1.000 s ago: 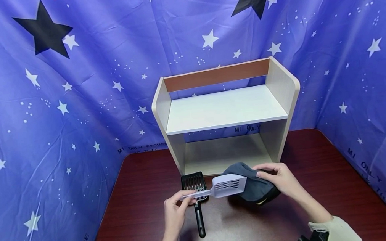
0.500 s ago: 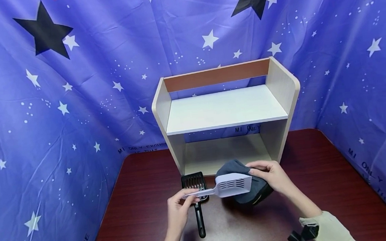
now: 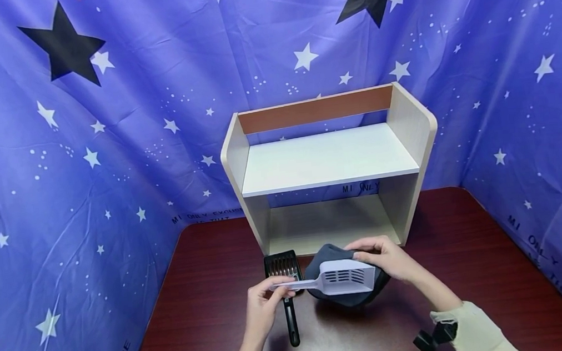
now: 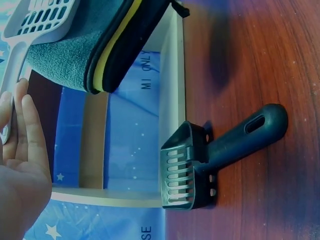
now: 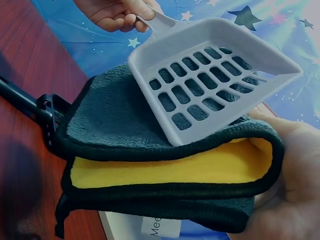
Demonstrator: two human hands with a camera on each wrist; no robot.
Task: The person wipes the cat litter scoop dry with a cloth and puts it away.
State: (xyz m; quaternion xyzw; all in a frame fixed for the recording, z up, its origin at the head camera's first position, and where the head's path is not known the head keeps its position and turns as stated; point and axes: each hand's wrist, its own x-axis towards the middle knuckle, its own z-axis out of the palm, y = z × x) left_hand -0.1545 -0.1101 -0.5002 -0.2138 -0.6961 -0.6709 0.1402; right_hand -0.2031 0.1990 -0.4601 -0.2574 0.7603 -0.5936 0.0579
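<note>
My left hand (image 3: 264, 302) pinches the handle of a pale grey slotted litter scoop (image 3: 347, 276) above the table. My right hand (image 3: 386, 258) grips a folded dark grey cloth (image 3: 320, 253) by its right side. In the right wrist view the cloth (image 5: 115, 115) shows a yellow inner face and black edging, and the scoop (image 5: 200, 95) lies over its upper face. A black slotted litter scoop (image 4: 187, 170) rests on the table beneath my left hand, its handle towards me.
A two-tier shelf (image 3: 327, 157) stands at the back of the dark red wooden table (image 3: 196, 300). A blue star-patterned curtain (image 3: 154, 97) hangs behind and on both sides.
My right hand has moved left with the cloth, bringing it more squarely behind the grey scoop. The left hand has shifted slightly right, and the scoop's slotted face has turned more towards me.
</note>
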